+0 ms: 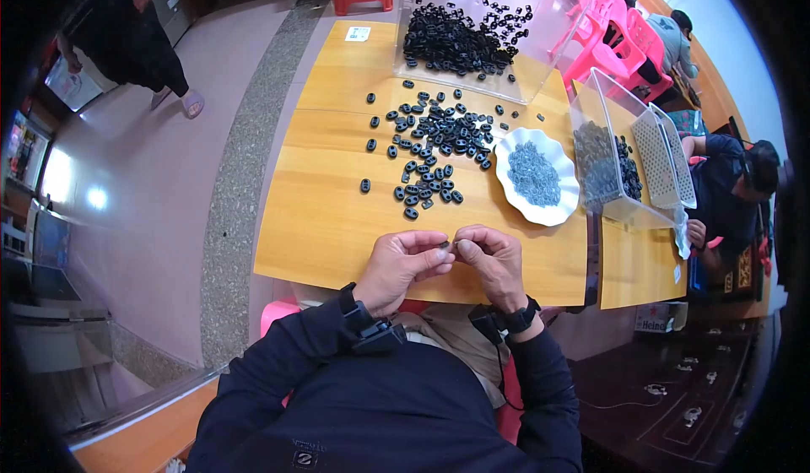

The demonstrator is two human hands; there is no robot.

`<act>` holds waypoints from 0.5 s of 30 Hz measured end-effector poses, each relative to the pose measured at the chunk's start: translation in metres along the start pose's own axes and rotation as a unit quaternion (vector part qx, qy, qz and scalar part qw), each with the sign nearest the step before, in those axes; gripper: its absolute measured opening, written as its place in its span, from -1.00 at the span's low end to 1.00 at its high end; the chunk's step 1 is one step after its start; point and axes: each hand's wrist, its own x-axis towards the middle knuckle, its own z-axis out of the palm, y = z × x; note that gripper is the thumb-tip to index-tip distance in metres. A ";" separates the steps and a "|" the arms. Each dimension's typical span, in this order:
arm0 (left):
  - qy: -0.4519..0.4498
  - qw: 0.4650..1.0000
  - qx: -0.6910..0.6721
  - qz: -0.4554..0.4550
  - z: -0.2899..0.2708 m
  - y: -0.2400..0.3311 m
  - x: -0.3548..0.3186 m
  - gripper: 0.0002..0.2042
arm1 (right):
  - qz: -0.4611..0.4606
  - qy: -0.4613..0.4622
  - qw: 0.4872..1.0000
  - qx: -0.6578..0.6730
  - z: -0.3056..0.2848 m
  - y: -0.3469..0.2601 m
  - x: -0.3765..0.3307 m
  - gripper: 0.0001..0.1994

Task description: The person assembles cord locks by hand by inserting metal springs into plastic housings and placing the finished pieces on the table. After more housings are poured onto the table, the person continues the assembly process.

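My left hand (403, 270) and my right hand (493, 267) meet over the table's near edge, fingertips almost touching. Between the left thumb and forefinger a small dark piece (445, 245) sticks out; its exact kind is too small to tell. The right fingers are pinched together beside it, and what they hold is hidden. Beyond the hands lies a loose spread of small black oval pieces with two holes (456, 132). To their right stands a white scalloped dish (551, 214) full of tiny clear, bluish pieces (533, 175).
A large clear bin (527, 85) of black pieces stands at the table's far side. At the right are another clear box (603, 93) and a white perforated basket (660, 156). A person (732, 182) sits there; another (126, 34) stands far left. Pink chairs (620, 38) are behind.
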 end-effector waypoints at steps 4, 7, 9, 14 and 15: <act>-0.002 1.000 -0.009 0.005 -0.004 -0.003 0.002 -0.81 | -0.008 0.002 1.000 0.005 0.001 -0.001 0.000 -0.90; -0.007 1.000 0.001 0.001 -0.003 -0.003 0.002 -0.82 | -0.018 0.001 1.000 0.007 0.002 -0.001 0.001 -0.91; -0.019 1.000 0.000 -0.004 -0.004 -0.004 0.004 -0.83 | -0.022 0.001 1.000 0.000 0.003 -0.002 0.002 -0.92; -0.032 0.999 -0.002 -0.004 -0.004 -0.003 0.004 -0.84 | -0.036 -0.001 0.999 -0.032 0.005 -0.001 0.003 -0.92; -0.037 0.999 0.002 -0.006 -0.004 -0.003 0.004 -0.84 | -0.041 0.002 0.998 -0.042 0.005 0.000 0.004 -0.93</act>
